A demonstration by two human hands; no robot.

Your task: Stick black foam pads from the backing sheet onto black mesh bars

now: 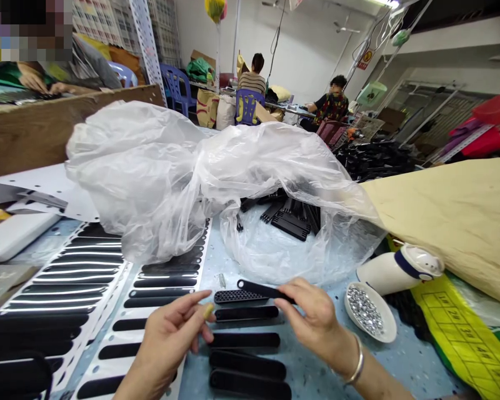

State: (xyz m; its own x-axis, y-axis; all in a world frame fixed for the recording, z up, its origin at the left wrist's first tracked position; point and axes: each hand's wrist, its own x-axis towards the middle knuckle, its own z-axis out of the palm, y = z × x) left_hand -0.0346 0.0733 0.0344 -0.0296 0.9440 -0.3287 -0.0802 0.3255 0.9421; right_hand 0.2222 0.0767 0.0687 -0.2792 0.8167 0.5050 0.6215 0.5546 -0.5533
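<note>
My right hand pinches one end of a narrow black plastic strip and holds it slanted just above the table. My left hand hovers beside it with fingers loosely curled and nothing in them, its fingertips close to a ribbed black strip lying flat. Below that, several smooth black strips lie in a column on the blue table. A big clear plastic bag behind them lies open over a heap of black plastic parts.
White sheets with rows of black oval stickers cover the left. A small white dish of shiny studs and a white bottle on its side sit right. Yellow fabric lies far right. Other people sit at tables behind.
</note>
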